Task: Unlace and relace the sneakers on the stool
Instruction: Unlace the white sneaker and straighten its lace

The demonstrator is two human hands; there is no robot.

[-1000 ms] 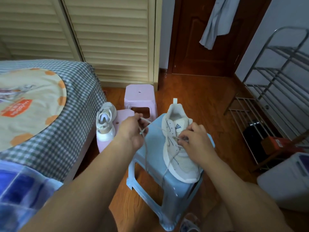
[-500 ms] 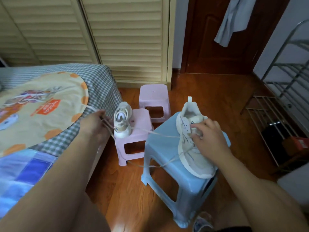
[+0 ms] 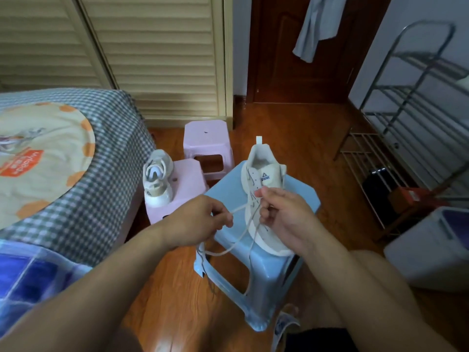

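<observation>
The sneaker (image 3: 264, 179) tongue on the blue stool (image 3: 228, 196) reads "PEAK".

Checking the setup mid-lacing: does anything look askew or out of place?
The loose cream shoelace droops off the light blue plastic stool, one end dangling toward the floor. Nothing else stands out.

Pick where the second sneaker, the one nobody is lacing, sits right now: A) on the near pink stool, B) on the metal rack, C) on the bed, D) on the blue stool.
A: the second sneaker stands on the near pink stool beside the bed, while both hands work the lace of the sneaker on the blue stool.
</observation>
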